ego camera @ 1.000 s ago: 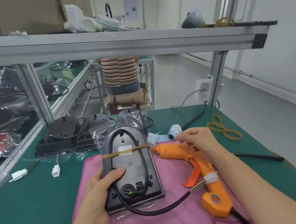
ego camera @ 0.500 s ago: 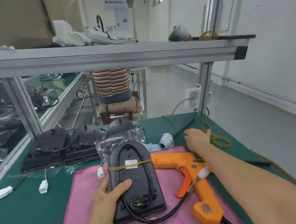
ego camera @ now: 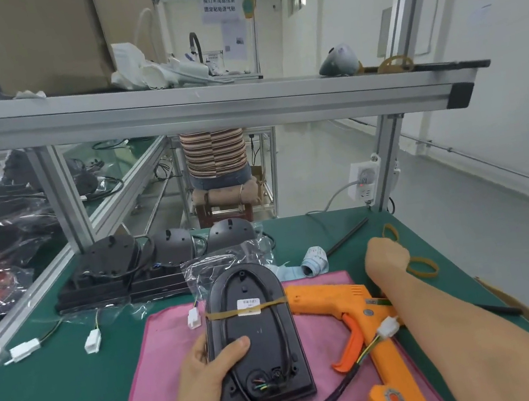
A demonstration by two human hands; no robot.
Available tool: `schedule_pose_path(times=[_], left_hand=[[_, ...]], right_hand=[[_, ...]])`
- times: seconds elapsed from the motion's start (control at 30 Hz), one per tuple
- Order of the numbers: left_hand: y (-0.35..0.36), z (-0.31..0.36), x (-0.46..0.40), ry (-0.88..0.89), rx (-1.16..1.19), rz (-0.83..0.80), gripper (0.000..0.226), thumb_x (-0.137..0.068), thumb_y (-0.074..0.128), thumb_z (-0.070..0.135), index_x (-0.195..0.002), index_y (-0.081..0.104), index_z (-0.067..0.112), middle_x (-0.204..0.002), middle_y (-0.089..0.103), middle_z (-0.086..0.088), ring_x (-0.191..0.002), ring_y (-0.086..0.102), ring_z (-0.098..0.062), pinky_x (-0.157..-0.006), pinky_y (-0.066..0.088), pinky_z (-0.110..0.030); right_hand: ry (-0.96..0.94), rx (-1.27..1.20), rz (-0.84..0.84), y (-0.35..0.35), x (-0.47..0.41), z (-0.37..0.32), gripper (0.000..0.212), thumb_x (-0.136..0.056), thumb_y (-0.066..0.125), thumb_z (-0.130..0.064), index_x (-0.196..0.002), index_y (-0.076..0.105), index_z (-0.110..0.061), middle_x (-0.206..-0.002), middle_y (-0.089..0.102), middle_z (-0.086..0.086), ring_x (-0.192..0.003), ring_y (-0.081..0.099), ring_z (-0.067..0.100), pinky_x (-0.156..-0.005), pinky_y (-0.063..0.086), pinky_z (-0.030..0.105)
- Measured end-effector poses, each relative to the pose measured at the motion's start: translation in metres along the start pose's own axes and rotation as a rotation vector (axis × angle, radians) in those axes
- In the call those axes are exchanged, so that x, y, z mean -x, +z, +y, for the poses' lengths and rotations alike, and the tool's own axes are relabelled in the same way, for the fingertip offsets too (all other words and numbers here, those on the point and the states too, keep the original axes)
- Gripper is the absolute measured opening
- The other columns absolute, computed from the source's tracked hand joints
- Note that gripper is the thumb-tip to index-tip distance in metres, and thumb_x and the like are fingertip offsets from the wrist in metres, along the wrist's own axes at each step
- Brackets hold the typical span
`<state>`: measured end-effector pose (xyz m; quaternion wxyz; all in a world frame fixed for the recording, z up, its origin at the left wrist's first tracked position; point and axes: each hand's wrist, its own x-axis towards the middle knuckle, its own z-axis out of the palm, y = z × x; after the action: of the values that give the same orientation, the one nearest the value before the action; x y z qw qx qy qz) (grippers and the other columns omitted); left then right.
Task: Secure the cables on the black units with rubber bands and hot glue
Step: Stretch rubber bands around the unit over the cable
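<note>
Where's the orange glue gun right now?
In the head view the glue gun lies right of centre on the pink cloth, between the black unit and the right forearm.

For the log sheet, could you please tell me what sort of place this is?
Most likely a factory assembly line: a green-topped workbench with an aluminium-frame shelf, a row of identical black units awaiting work, and another person seated at the next station.

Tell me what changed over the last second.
The right hand left the orange glue gun and reached away to the loose rubber bands on the green mat; whether it has gripped one is hidden. The left hand still holds the black unit on the pink cloth, one band already around it.
</note>
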<state>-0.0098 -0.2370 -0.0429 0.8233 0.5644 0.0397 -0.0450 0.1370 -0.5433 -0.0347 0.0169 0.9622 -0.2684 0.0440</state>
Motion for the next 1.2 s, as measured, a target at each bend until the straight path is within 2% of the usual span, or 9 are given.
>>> schedule_pose_path(times=[0.13, 0.23, 0.4, 0.53, 0.67, 0.8, 0.9, 1.03, 1.2], left_hand=[[0.000, -0.001, 0.001, -0.004, 0.019, -0.003, 0.039, -0.071, 0.070, -0.003, -0.109, 0.066, 0.003, -0.095, 0.074, -0.019, -0.076, 0.073, -0.027, -0.054, 0.056, -0.024], [0.000, -0.001, 0.001, -0.010, 0.027, 0.007, 0.038, -0.072, 0.070, -0.003, -0.110, 0.066, 0.003, -0.095, 0.074, -0.018, -0.077, 0.074, -0.027, -0.054, 0.056, -0.025], [0.002, 0.000, 0.002, -0.035, 0.048, 0.032, 0.035, -0.073, 0.070, -0.001, -0.108, 0.065, 0.003, -0.091, 0.074, -0.020, -0.069, 0.073, -0.030, -0.050, 0.056, -0.029], [0.003, 0.000, 0.001, -0.050, 0.071, 0.047, 0.045, -0.064, 0.073, 0.006, -0.108, 0.066, 0.004, -0.093, 0.074, -0.020, -0.071, 0.073, -0.031, -0.051, 0.057, -0.032], [0.001, 0.002, 0.000, -0.061, 0.104, 0.054, 0.046, -0.064, 0.073, 0.007, -0.109, 0.065, 0.002, -0.095, 0.073, -0.021, -0.073, 0.073, -0.031, -0.054, 0.058, -0.033], [0.001, 0.009, -0.002, -0.054, 0.198, 0.031, 0.046, -0.064, 0.069, 0.010, -0.109, 0.064, 0.002, -0.091, 0.074, -0.020, -0.068, 0.072, -0.028, -0.054, 0.058, -0.034], [0.003, 0.016, -0.004, -0.040, 0.214, 0.020, 0.052, -0.065, 0.068, 0.012, -0.116, 0.062, 0.001, -0.101, 0.072, -0.023, -0.076, 0.071, -0.031, -0.065, 0.062, -0.042], [-0.001, 0.022, -0.006, -0.066, 0.195, 0.063, 0.048, -0.065, 0.069, 0.014, -0.112, 0.064, 0.006, -0.095, 0.073, -0.020, -0.071, 0.070, -0.032, -0.069, 0.058, -0.049], [-0.013, 0.022, -0.012, -0.130, 0.235, 0.187, 0.038, -0.080, 0.070, 0.013, -0.117, 0.065, 0.007, -0.096, 0.072, -0.022, -0.067, 0.071, -0.034, -0.054, 0.059, -0.046]], right_hand=[[-0.101, -0.080, 0.104, -0.002, -0.002, -0.002, 0.020, -0.095, 0.047, -0.014, -0.107, 0.063, -0.010, -0.110, 0.068, 0.009, -0.104, 0.063, 0.028, -0.082, 0.045, 0.033], [-0.110, -0.694, 0.085, -0.017, 0.013, -0.021, 0.023, -0.097, 0.044, -0.021, -0.088, 0.056, -0.003, -0.085, 0.061, 0.014, -0.084, 0.059, 0.032, -0.068, 0.038, 0.035], [0.076, -1.797, -0.584, -0.046, 0.066, -0.051, 0.030, -0.090, 0.041, -0.007, -0.062, 0.038, -0.017, -0.043, 0.026, -0.006, -0.038, 0.023, 0.010, -0.036, 0.028, 0.020], [0.115, -2.206, -0.981, -0.063, 0.100, -0.049, 0.026, -0.096, 0.047, -0.013, -0.072, 0.053, -0.009, -0.043, 0.033, -0.006, -0.035, 0.032, 0.005, -0.035, 0.034, 0.010], [0.060, -2.235, -1.075, -0.078, 0.126, -0.044, 0.022, -0.083, 0.062, -0.029, -0.067, 0.055, -0.014, -0.047, 0.034, -0.008, -0.039, 0.035, 0.003, -0.036, 0.039, 0.010], [-0.057, -1.865, -0.863, -0.073, 0.137, -0.045, 0.033, -0.099, 0.048, -0.033, -0.071, 0.049, -0.016, -0.049, 0.046, -0.005, -0.037, 0.044, 0.004, -0.034, 0.039, 0.014], [-0.067, -1.817, -1.052, -0.068, 0.144, -0.042, 0.050, -0.102, 0.039, -0.028, -0.066, 0.066, -0.008, -0.062, 0.066, 0.006, -0.045, 0.059, 0.012, -0.039, 0.049, 0.020], [-0.093, -2.173, -1.158, -0.075, 0.144, -0.026, 0.035, -0.088, 0.037, 0.001, -0.109, 0.065, -0.001, -0.105, 0.071, 0.016, -0.070, 0.072, 0.024, -0.052, 0.059, 0.028], [-0.237, -1.801, -0.834, -0.070, 0.163, -0.009, 0.022, -0.090, 0.056, -0.018, -0.111, 0.063, -0.013, -0.077, 0.072, 0.000, -0.037, 0.039, 0.000, -0.033, 0.033, 0.011]])
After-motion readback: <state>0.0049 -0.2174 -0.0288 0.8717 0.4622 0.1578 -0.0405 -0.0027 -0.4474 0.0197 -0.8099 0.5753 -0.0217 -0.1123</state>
